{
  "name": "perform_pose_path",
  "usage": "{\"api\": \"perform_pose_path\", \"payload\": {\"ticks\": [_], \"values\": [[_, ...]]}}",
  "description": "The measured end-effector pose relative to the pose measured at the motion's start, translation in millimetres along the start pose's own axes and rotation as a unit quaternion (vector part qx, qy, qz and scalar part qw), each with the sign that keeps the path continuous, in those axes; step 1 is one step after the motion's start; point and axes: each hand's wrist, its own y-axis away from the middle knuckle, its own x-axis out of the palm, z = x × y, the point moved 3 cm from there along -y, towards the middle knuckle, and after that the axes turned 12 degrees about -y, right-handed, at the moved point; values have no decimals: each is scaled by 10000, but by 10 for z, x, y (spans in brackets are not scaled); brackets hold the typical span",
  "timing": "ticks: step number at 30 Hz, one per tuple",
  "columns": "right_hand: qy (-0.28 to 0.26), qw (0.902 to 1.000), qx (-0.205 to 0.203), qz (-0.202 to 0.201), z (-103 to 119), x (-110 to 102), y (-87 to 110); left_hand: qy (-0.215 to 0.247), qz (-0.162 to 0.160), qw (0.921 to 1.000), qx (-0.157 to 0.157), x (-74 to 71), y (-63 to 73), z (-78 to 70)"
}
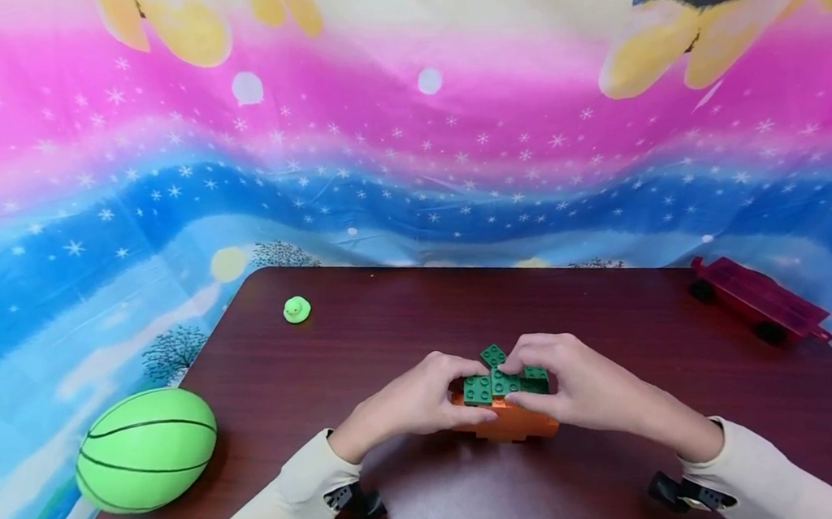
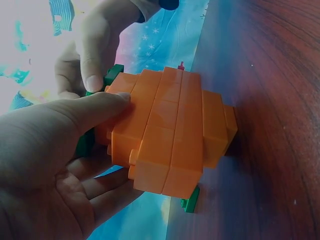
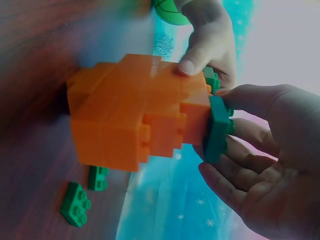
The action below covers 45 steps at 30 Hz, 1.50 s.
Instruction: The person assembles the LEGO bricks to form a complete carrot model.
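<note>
A stepped body of orange building bricks (image 1: 513, 421) stands on the table, with green studded bricks (image 1: 478, 390) along its top. My left hand (image 1: 415, 394) grips its left side. In the left wrist view, the thumb lies on the near orange face and the other fingers reach behind. At the top, my right hand (image 1: 590, 380) pinches a green brick (image 3: 216, 129) between thumb and fingers. Beyond the body, two loose green bricks (image 3: 75, 204) lie on the table in the right wrist view. Part of the green top is hidden by the fingers.
On the dark wooden table (image 1: 391, 318), a small green rubber duck (image 1: 297, 309) sits at the back left. A green ball with black lines (image 1: 147, 450) is at the left edge. A dark pink toy skateboard (image 1: 760, 298) lies at the back right. A printed cloth hangs behind.
</note>
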Motion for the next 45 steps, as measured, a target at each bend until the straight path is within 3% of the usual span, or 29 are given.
{"api": "perform_pose_path", "payload": {"ticks": [24,33,41,45], "values": [[-17,9993,-115,357,52,16,-48,255,75,9996,-24,-18,-22,17],[72,9982,148,574,80,13,-93,296,110,9995,-67,-15,-18,25],[13,9985,271,471,53,39,-55,297,103,9995,-63,-1,-24,27],[363,9974,394,489,90,46,-17,270,109,9995,-93,-6,-18,23]]}}
